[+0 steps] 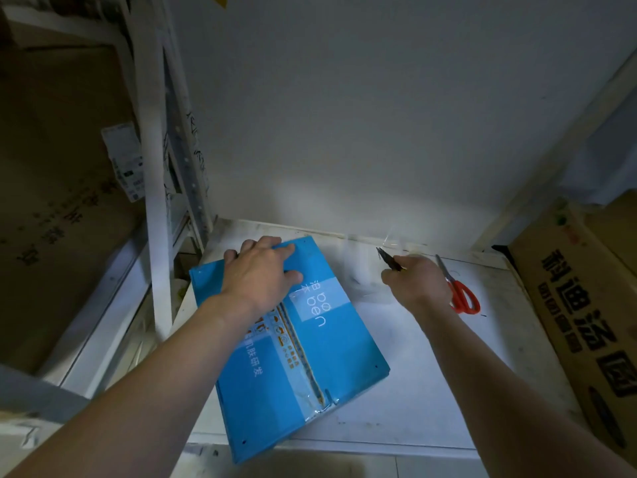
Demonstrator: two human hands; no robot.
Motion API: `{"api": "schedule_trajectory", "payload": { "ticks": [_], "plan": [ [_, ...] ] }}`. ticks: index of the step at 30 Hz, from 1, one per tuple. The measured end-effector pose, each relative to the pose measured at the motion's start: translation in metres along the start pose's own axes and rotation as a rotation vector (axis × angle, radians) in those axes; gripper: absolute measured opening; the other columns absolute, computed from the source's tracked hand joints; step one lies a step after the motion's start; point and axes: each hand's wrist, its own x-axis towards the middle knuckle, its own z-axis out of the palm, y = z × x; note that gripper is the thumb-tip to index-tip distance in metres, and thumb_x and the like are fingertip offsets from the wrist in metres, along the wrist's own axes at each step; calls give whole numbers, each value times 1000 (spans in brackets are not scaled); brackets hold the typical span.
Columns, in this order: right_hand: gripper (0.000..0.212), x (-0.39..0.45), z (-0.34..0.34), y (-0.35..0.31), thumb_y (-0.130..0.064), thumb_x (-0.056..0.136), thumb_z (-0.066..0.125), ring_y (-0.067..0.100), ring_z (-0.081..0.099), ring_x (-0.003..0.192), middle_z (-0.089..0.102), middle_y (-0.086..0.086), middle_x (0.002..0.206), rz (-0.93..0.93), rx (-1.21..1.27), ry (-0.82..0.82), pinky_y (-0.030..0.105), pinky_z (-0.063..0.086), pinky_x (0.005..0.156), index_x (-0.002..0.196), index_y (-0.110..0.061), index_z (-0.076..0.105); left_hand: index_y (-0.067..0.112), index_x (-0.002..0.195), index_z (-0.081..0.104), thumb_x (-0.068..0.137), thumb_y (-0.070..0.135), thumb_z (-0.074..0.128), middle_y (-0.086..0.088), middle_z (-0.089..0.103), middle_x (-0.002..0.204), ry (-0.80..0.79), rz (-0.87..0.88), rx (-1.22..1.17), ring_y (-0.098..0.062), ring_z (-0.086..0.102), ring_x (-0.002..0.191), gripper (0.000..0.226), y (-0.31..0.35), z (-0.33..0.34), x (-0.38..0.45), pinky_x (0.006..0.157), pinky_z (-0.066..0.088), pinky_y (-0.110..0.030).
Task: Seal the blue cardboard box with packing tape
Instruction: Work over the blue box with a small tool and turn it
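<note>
The blue cardboard box (331, 343) lies flat on a white table (431, 374), with clear tape shining along its centre seam down to the near end. My left hand (262, 274) presses palm-down on the far end of the box, fingers spread over the seam. To the right of the box, my right hand (417, 281) is closed around a small dark pointed cutting tool (389, 261) whose tip points up and left. Between box and right hand is a blurred, see-through roll of packing tape (362, 281); its exact shape is hard to tell.
Red-handled scissors (460, 293) lie on the table just right of my right hand. A large brown carton (579, 322) with black print stands at the right edge. A white wall closes the back, and a white metal rack post (155, 208) with stacked cartons stands on the left.
</note>
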Motion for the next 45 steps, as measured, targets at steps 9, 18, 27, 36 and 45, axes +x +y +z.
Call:
{"api": "schedule_trajectory", "payload": {
  "ticks": [9,18,27,36,45],
  "plan": [
    [23,-29,-15,6,-22,85,60,11,54,65,57,-5,74,5,196,-45,20,38,51,106,-17,63,19,131,51,79,45,64,-8,53,134,197,-213,-142,-28,45,125,59,-34,-10,-12,105,31,-48],
    [12,-112,-10,22,-23,89,54,17,55,64,60,8,76,262,555,-163,26,41,57,90,-11,59,21,120,56,69,45,70,0,64,118,86,-512,-934,-23,61,102,59,-77,5,-64,91,49,-44],
    [15,-138,-3,12,-29,94,48,23,67,72,64,11,88,341,603,-248,28,53,61,88,-17,54,36,146,19,82,20,68,8,34,148,37,-380,-1047,-19,48,124,82,-76,3,-75,103,41,-42],
    [12,-125,-5,10,-28,90,56,13,66,73,66,0,91,295,700,-2,33,54,74,98,-20,60,13,122,47,79,20,71,-1,52,113,268,-449,-906,-22,54,100,49,-70,13,-98,83,46,-34],
    [2,-119,-9,-8,-20,86,61,20,63,90,65,-5,85,237,784,-81,36,51,77,86,-22,63,20,78,46,85,24,68,-11,62,79,474,-565,-1040,-29,64,60,23,-52,28,-161,63,57,-42]
  ]
}}
